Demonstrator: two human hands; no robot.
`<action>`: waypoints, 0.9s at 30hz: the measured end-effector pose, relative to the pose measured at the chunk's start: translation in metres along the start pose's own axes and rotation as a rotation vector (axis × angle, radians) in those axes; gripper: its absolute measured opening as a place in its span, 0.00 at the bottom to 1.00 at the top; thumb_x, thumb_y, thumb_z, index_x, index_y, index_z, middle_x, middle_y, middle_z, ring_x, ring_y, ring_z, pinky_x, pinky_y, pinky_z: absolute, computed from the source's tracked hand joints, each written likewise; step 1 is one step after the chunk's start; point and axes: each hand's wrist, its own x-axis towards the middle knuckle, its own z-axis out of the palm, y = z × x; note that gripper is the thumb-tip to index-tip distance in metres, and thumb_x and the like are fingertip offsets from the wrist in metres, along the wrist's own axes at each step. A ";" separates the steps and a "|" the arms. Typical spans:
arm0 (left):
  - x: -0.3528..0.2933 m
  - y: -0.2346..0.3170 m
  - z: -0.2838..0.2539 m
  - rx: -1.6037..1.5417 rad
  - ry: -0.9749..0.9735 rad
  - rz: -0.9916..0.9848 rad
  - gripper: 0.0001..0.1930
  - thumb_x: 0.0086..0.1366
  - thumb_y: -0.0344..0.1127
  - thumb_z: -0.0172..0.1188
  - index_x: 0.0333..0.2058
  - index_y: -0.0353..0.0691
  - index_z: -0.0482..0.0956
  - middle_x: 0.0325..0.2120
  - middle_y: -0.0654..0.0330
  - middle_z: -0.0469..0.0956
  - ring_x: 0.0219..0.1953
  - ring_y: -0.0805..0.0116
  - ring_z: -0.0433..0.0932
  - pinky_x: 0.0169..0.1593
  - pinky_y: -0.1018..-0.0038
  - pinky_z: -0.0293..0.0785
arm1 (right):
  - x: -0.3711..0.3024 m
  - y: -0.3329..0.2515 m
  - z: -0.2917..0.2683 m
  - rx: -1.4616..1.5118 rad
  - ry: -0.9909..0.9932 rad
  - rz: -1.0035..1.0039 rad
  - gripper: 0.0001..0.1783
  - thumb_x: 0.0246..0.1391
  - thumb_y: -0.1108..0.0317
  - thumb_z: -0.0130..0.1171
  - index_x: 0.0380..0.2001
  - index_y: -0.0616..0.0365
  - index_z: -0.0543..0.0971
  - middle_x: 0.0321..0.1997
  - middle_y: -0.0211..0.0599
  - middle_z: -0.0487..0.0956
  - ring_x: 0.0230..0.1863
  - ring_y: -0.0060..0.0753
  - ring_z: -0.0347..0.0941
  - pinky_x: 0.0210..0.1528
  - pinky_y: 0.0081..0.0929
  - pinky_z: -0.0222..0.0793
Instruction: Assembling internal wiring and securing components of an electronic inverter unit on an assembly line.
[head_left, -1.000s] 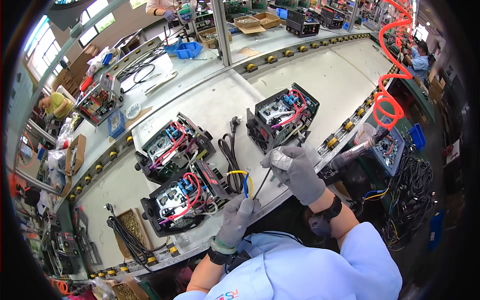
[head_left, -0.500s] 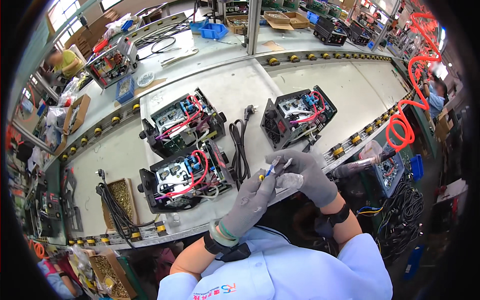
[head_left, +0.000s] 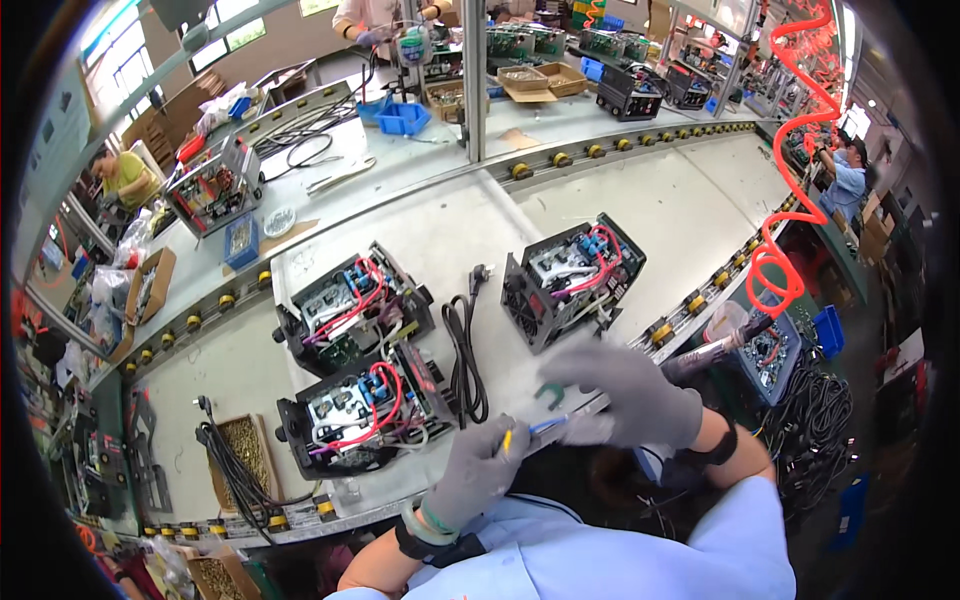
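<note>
My left hand, in a grey glove, pinches a thin blue-and-yellow piece at the near table edge. To its right, my gloved right hand is smeared by motion, its fingers bent toward the far end of that piece. A pale strip shows between the hands, too blurred to name. Just left of the right fingers is a small green curved piece; whether it lies on the table cannot be told. Nearest the left hand stands an opened black electrical unit with red cables; a black power cord lies beyond.
Two more opened units stand on the table. At left are a carton of small brass-coloured parts and a coiled cord. An orange coiled hose hangs at right, near a blue parts bin. Several people work farther off.
My hands have moved apart, the right one rightward. The thin blue-and-yellow piece now spans more of the gap, and the green piece has come into sight. The view has shifted.
</note>
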 end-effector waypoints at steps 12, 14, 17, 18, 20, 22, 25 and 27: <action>-0.003 -0.007 -0.025 0.096 -0.546 0.266 0.06 0.67 0.29 0.51 0.37 0.34 0.75 0.25 0.60 0.72 0.22 0.73 0.67 0.29 0.75 0.67 | -0.015 -0.008 -0.010 -0.270 -0.863 0.012 0.03 0.48 0.64 0.59 0.26 0.48 0.79 0.22 0.34 0.75 0.26 0.48 0.73 0.26 0.44 0.66; 0.000 -0.008 -0.023 0.075 -0.651 0.189 0.07 0.69 0.31 0.51 0.38 0.34 0.75 0.27 0.60 0.73 0.24 0.72 0.66 0.31 0.76 0.67 | -0.020 -0.008 -0.017 -0.209 -0.792 -0.010 0.05 0.51 0.62 0.59 0.27 0.49 0.79 0.22 0.34 0.75 0.26 0.47 0.73 0.27 0.43 0.66; 0.004 -0.004 -0.016 0.054 -0.711 0.240 0.08 0.70 0.33 0.51 0.38 0.32 0.74 0.28 0.61 0.73 0.26 0.73 0.67 0.33 0.78 0.67 | -0.026 -0.007 -0.028 -0.159 -0.830 0.008 0.08 0.57 0.59 0.57 0.29 0.49 0.80 0.23 0.34 0.75 0.27 0.45 0.74 0.28 0.41 0.67; 0.005 -0.001 -0.013 0.053 -0.709 0.239 0.08 0.70 0.33 0.51 0.38 0.32 0.74 0.28 0.61 0.73 0.26 0.73 0.67 0.33 0.78 0.67 | -0.027 -0.006 -0.030 -0.142 -0.875 0.022 0.10 0.60 0.58 0.56 0.31 0.50 0.81 0.24 0.34 0.77 0.28 0.44 0.74 0.29 0.40 0.68; 0.007 0.006 -0.012 -0.030 -0.655 0.242 0.12 0.72 0.39 0.51 0.36 0.34 0.75 0.28 0.63 0.73 0.28 0.77 0.66 0.33 0.81 0.65 | -0.026 -0.003 -0.038 -0.028 -0.787 0.117 0.12 0.61 0.56 0.56 0.32 0.52 0.81 0.27 0.38 0.78 0.30 0.43 0.75 0.33 0.39 0.70; 0.007 0.013 -0.015 -0.113 -0.474 0.000 0.15 0.72 0.43 0.50 0.35 0.36 0.77 0.24 0.65 0.72 0.25 0.79 0.65 0.30 0.81 0.63 | -0.022 0.002 -0.049 0.192 -0.690 0.468 0.15 0.61 0.55 0.59 0.40 0.55 0.82 0.30 0.38 0.81 0.35 0.30 0.78 0.42 0.30 0.73; 0.014 0.024 -0.023 -0.176 -0.227 -0.394 0.22 0.73 0.51 0.45 0.39 0.36 0.77 0.21 0.68 0.70 0.22 0.81 0.67 0.25 0.82 0.62 | -0.016 0.009 -0.050 0.586 -0.218 0.422 0.25 0.55 0.65 0.66 0.55 0.61 0.75 0.34 0.31 0.81 0.35 0.18 0.75 0.38 0.20 0.73; 0.017 0.033 -0.021 -0.186 -0.224 -0.261 0.20 0.73 0.49 0.45 0.43 0.36 0.76 0.24 0.66 0.72 0.24 0.80 0.69 0.28 0.81 0.65 | -0.016 0.010 -0.032 0.283 -0.206 0.389 0.31 0.51 0.67 0.69 0.58 0.59 0.72 0.35 0.31 0.81 0.32 0.18 0.74 0.36 0.19 0.73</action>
